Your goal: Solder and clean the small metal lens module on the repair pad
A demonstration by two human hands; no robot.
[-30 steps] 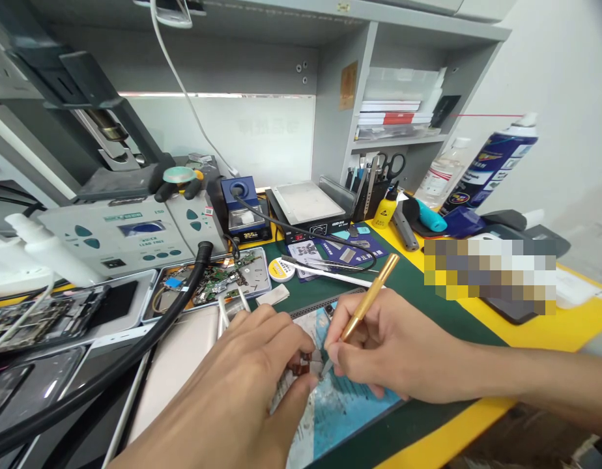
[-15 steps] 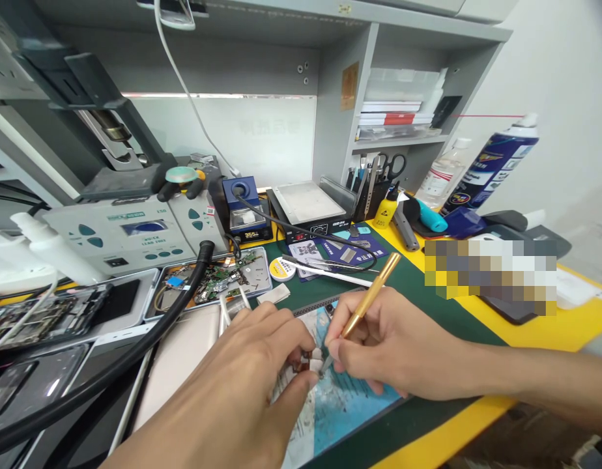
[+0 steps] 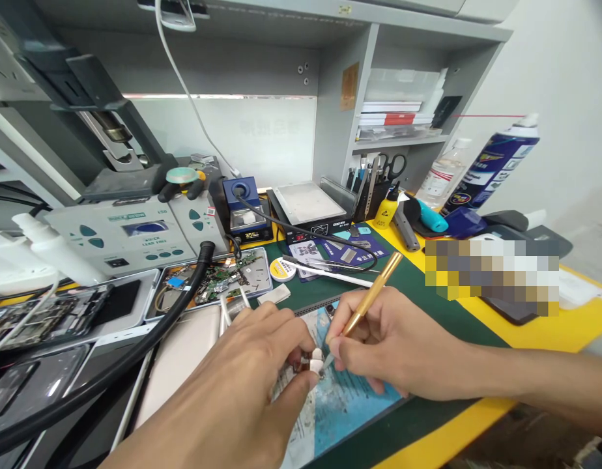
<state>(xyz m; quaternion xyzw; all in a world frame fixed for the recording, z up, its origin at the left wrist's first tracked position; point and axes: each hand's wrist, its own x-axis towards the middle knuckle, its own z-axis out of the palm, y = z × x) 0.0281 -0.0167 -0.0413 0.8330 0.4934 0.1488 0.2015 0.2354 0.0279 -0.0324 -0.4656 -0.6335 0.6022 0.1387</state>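
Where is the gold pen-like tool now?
The gold tool is in the right hand, low centre in the head view, slanting over the blue mat.

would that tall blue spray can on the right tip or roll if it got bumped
The spray can looks tall and narrow and already stands tilted, so a nudge would probably topple it. Its round body would likely roll across the yellow bench top. How full or heavy it is cannot be told.

Over the blue mat, our left hand pinches a small white part while our right hand touches the gold-handled tool to it.
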